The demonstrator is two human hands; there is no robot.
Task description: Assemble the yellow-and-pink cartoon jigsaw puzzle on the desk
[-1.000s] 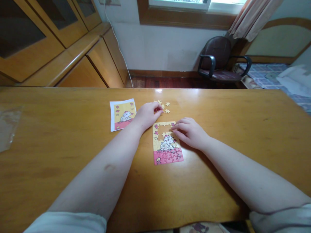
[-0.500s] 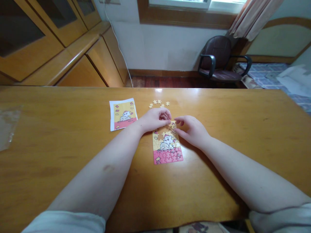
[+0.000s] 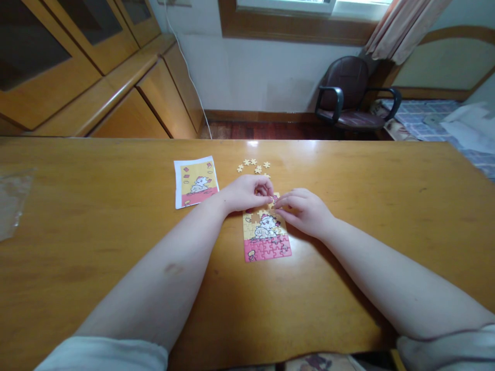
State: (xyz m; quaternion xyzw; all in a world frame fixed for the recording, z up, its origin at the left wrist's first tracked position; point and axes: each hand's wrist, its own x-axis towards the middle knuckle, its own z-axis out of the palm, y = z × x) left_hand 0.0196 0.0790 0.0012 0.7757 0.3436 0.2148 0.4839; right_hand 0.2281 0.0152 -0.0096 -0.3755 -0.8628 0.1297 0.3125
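Observation:
A small jigsaw puzzle [image 3: 266,238], yellow above and pink below with a white cartoon figure, lies on the wooden table [image 3: 348,170] in front of me. My left hand [image 3: 246,191] rests curled over the puzzle's top edge, fingertips pinched together on a puzzle piece that is mostly hidden. My right hand [image 3: 303,208] lies at the puzzle's upper right corner, its fingers close together and pressing down beside the left fingertips. Several loose yellow pieces [image 3: 253,165] lie just beyond the hands.
A printed reference picture [image 3: 195,182] of the same image lies left of the puzzle. A clear plastic bag [image 3: 11,201] sits at the table's far left. Beyond the table stand wooden cabinets [image 3: 77,62], a dark office chair [image 3: 348,95] and a bed.
My left hand came back from the loose pieces to the puzzle's top edge with its fingers pinched. My right hand shifted slightly up to meet it at the upper right corner.

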